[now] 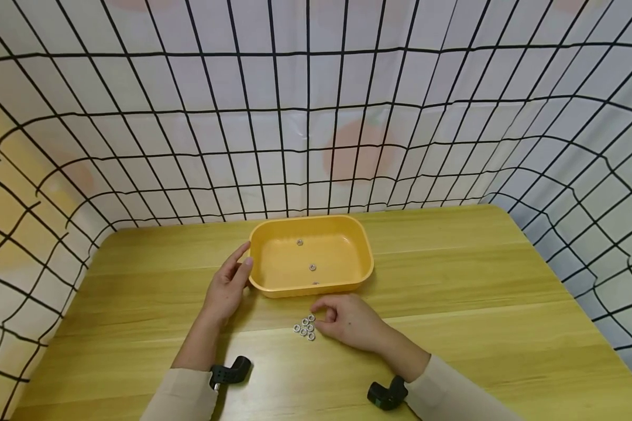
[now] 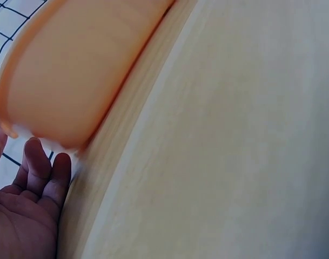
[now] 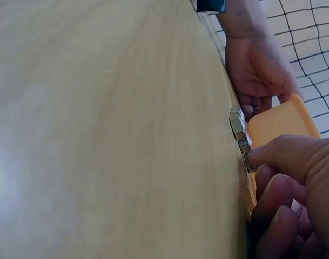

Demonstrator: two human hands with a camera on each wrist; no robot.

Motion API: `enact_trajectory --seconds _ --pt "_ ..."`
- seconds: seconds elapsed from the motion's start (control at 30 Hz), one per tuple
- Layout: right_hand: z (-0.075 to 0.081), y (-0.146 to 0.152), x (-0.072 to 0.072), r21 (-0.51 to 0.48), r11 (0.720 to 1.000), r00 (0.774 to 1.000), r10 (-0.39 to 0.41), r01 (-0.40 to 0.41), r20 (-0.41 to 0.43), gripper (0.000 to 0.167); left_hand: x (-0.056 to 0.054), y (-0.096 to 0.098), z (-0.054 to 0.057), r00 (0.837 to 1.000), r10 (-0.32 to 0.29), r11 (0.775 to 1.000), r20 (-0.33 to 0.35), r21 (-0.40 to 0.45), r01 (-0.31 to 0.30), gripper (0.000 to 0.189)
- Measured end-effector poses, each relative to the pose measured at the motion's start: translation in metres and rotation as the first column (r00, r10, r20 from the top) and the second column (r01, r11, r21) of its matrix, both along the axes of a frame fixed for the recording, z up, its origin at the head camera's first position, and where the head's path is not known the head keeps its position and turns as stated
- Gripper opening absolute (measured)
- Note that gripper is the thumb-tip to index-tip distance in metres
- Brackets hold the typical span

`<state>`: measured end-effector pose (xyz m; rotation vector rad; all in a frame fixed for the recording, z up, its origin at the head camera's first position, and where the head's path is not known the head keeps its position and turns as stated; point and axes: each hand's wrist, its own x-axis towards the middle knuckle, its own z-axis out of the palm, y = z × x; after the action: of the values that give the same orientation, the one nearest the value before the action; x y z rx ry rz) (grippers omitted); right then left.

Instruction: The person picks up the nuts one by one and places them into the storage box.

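Note:
A yellow plastic basket (image 1: pixel 311 289) stands on the table, with a few small metal nuts (image 1: pixel 312 267) on its floor. At its left end my left hand (image 1: pixel 229 290) rests against the rim, thumb and forefinger touching it; the left wrist view shows the other fingers loosely bent beside the basket wall (image 2: pixel 72 70). In front of the basket lies a small cluster of several hex nuts (image 1: pixel 304 331). My right hand (image 1: pixel 350 321) is at the cluster's right side, thumb and forefinger apart around its edge. In the right wrist view the thumb tip overlaps the nuts (image 3: pixel 239 129).
The wood-grain table (image 1: pixel 479 280) extends to both sides. A black wire grid (image 1: pixel 308 111) stands along the back and sides, with a pale patterned sheet behind it. Black wrist devices (image 1: pixel 232 371) sit at both sleeves.

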<state>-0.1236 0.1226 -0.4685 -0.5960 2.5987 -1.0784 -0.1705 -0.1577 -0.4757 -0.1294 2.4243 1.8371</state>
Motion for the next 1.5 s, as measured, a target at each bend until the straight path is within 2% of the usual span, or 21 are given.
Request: enact_trajectory --seconds 0.27,0.53,0.83,0.97,1.3,1.5 --pt "-0.002 -0.004 -0.002 0.017 1.0 1.0 -0.004 0.005 -0.012 0.006 0.0 0.0 0.0 1.0 -0.005 1.0 -0.006 0.002 0.005 0.051" --pt "-0.003 -0.007 -0.002 0.004 1.0 0.998 0.011 -0.01 -0.066 0.007 0.0 -0.001 0.001 1.0 0.003 1.0 0.004 -0.001 -0.003 0.051" --pt "-0.003 -0.005 0.001 -0.053 0.999 1.0 -0.003 0.002 -0.007 0.006 0.001 0.0 0.0 1.0 0.006 1.0 0.009 0.003 -0.006 0.05" --pt "-0.001 -0.004 0.002 -0.076 0.997 1.0 0.001 -0.002 -0.021 0.005 0.001 0.001 0.001 1.0 0.007 1.0 0.011 0.003 -0.007 0.051" --pt "0.02 -0.001 0.004 -0.153 0.988 0.993 0.001 -0.02 -0.119 0.008 0.002 0.001 0.001 1.0 0.001 1.0 0.005 0.004 -0.001 0.05" --pt "0.039 0.004 -0.003 -0.209 0.978 0.983 -0.055 0.018 -0.174 0.009 0.001 0.001 0.001 1.0 0.003 1.0 0.004 0.003 -0.003 0.05"
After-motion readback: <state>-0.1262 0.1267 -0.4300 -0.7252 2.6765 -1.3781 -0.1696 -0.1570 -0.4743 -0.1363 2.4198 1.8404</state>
